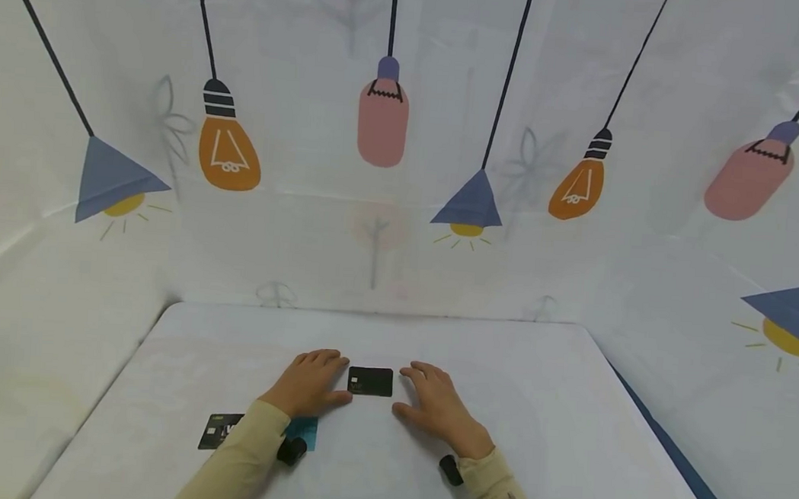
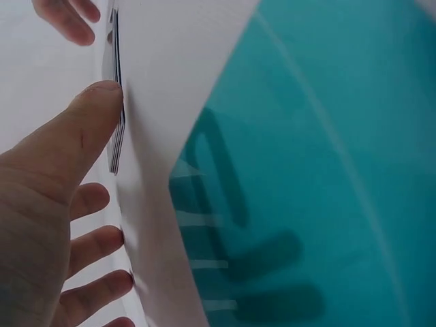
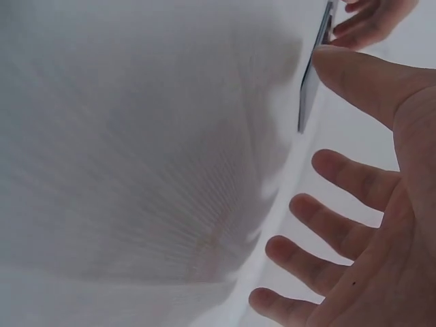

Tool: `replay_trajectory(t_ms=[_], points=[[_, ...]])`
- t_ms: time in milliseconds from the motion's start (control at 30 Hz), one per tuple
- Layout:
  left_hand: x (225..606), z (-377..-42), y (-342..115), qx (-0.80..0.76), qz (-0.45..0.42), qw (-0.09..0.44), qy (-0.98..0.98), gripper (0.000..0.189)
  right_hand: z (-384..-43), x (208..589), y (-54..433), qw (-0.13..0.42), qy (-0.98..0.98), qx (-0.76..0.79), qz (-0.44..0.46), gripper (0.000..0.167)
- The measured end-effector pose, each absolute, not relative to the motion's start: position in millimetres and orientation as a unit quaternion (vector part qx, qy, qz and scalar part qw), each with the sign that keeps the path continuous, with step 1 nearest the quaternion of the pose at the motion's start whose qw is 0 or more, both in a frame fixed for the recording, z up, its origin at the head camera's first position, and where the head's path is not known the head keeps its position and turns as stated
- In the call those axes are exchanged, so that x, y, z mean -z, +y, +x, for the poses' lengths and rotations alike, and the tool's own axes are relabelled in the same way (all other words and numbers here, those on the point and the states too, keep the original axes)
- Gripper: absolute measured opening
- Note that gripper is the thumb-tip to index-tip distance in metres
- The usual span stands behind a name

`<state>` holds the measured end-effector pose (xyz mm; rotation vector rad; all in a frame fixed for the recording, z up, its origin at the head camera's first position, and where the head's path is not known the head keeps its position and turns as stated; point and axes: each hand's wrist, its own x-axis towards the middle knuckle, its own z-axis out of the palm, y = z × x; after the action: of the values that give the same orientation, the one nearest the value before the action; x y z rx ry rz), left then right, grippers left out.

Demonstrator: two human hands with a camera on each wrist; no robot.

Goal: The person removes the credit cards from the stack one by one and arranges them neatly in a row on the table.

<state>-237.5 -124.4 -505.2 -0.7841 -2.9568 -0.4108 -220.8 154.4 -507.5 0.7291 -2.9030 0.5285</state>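
A dark bank card [image 1: 370, 382] with a small chip lies flat on the white table between the two hands. In the left wrist view it shows edge-on as a thin stack of cards [image 2: 115, 158]. My left hand [image 1: 307, 385] is at the card's left side, fingers spread and thumb by the near left corner. On the other side, my right hand [image 1: 436, 406] stays a small gap from the card's right edge, fingers apart and lightly bent. Neither hand grips anything.
Left of the left hand lies another dark card [image 1: 219, 431], partly covered by the left sleeve [image 1: 242, 457]. A teal card [image 1: 304, 431] rests under the left wrist, beside a black wrist camera [image 1: 292, 450]. White cloth walls with printed lamps [image 1: 230, 155] surround the table.
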Motion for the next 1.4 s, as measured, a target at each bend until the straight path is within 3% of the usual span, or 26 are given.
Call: replay_trajectory(t_ms=[433,833,1400], points=[[517.9,-245.9,-117.3,0.116,-0.254,0.052,-0.959,0.057,-236.5,507.8,143.4,-0.013,-0.954,-0.166,0.250,0.073],[515.2,-243.6,-117.5,0.099,-0.256,0.068,-0.959,0.055,-246.2,512.0,139.7,0.025,-0.951,-0.155,0.266,0.054],[510.9,-245.9,-121.7,0.085,-0.284,0.113,-0.948,0.055,-248.7,508.2,137.8,0.026,-0.947,-0.159,0.277,0.055]])
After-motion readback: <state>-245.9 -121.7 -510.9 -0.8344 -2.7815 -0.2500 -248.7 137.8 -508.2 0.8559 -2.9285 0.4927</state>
